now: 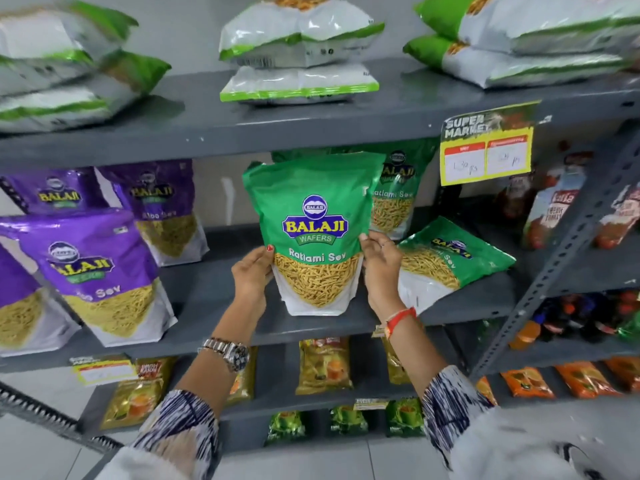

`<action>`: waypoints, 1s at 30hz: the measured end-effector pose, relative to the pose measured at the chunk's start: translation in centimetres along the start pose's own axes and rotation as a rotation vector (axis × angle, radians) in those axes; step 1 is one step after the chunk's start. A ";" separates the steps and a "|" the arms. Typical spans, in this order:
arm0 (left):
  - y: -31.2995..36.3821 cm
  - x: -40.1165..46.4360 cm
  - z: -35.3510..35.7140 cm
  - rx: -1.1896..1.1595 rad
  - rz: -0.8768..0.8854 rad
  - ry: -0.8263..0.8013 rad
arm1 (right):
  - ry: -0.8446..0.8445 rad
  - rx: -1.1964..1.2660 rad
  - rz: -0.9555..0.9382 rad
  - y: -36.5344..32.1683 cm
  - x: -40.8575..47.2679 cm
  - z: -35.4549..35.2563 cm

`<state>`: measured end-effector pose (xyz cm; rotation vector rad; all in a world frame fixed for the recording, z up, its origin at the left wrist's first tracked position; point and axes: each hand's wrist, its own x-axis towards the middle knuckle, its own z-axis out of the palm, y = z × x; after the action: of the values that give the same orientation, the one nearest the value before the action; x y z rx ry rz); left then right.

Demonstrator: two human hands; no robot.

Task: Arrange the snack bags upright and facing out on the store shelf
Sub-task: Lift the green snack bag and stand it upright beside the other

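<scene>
A green Ratlami Sev bag (pixel 313 216) stands upright, label facing out, on the grey middle shelf (pixel 207 292). My left hand (pixel 252 273) grips its left edge and my right hand (pixel 380 268) grips its right edge. Behind it another green bag (pixel 398 195) stands upright. To the right a third green bag (pixel 453 258) lies tilted on its back. Purple Aloo Sev bags (pixel 93 268) stand upright on the shelf's left part, with more purple bags (pixel 162 206) behind.
White-and-green bags (pixel 301 50) lie flat in stacks on the upper shelf. A yellow price tag (pixel 486 147) hangs from that shelf's edge. Yellow packets (pixel 323 365) fill the lower shelf. A neighbouring rack at right holds red packets (pixel 554 209) and bottles.
</scene>
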<state>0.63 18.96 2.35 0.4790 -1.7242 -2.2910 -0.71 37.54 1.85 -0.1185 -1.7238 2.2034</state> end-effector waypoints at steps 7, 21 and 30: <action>-2.3 4.2 0.2 0.071 -0.024 0.117 | -0.047 -0.081 0.097 3.0 2.7 1.1; -5.9 -4.9 9.9 0.470 0.674 0.037 | 0.412 0.018 -0.067 1.3 3.8 -6.5; -6.2 2.8 20.8 1.169 0.257 -0.549 | 0.679 -0.152 0.370 6.1 5.0 -15.0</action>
<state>-10.03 38.02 1.29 -0.2513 -3.0590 -1.0628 -2.64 51.71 -7.18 -1.1567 -1.5359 1.9078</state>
